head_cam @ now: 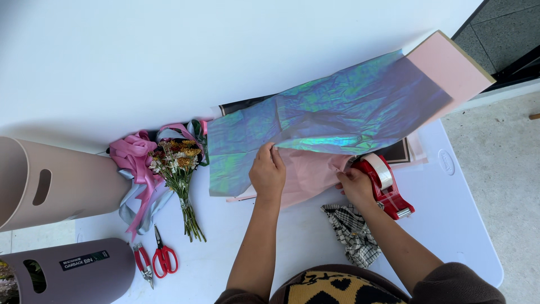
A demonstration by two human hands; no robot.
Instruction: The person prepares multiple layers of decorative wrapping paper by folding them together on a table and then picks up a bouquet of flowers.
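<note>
Head view looks down on a white bench where my left hand, near the middle of the frame, has its grip pinched on the lower edge of a shiny blue-green wrapping sheet, lifting it off the pink paper beneath. That sheet spreads from the centre up toward the upper right, where a pink board shows behind it. My right hand, just right of centre, rests on the pink paper beside a red tape dispenser; I cannot tell whether its grip is closed on anything. Below it lies a black-and-white checked cloth. Left of centre lie a small bunch of dried flowers and pink ribbon, touching each other. At the lower left are red scissors beside red pliers, with two bins, beige and mauve, along the left edge.
</note>
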